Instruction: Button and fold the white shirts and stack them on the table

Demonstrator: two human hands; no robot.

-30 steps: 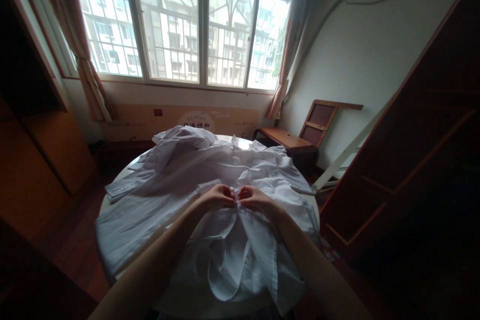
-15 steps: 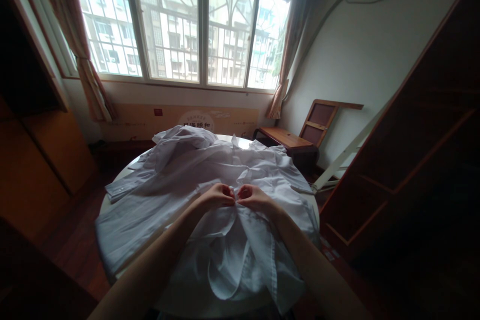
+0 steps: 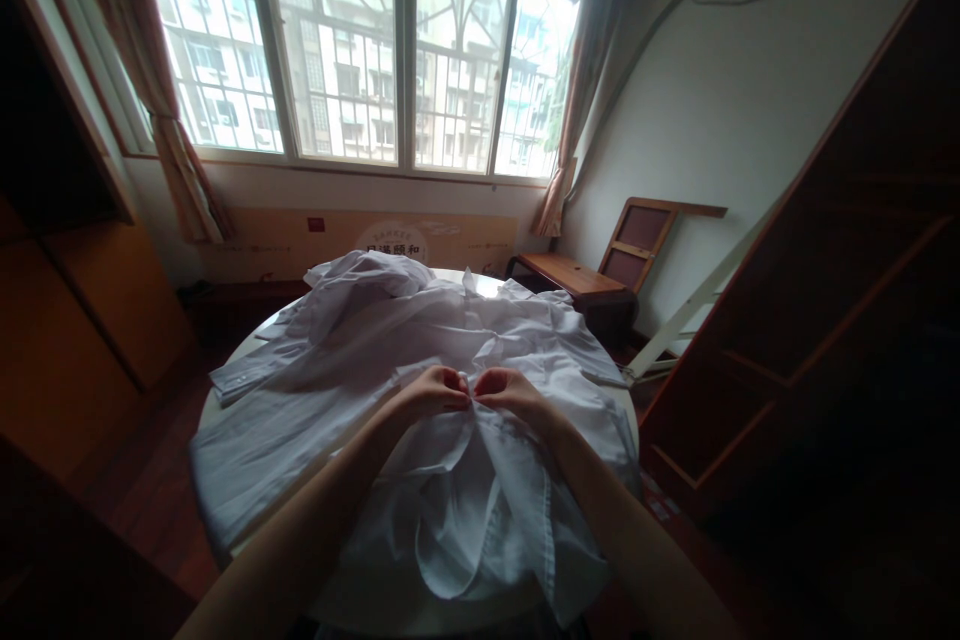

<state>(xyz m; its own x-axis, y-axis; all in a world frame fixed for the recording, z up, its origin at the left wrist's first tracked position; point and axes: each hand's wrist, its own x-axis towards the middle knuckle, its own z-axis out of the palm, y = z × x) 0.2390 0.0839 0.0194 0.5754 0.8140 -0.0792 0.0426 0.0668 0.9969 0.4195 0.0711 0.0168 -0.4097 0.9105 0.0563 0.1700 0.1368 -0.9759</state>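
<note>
Across the top, barred window (image 3: 345,50); at lower centre, round table (image 3: 489,289) spread with white shirt (image 3: 517,480). Pinched narrowly mid-frame between fingertips of left hand (image 3: 433,391) and right hand (image 3: 516,397), both equally near; trailing lengthwise below fingertips, toward lower right.

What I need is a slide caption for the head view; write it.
Two hands pinch white cloth spread over a round table before a window.
</note>
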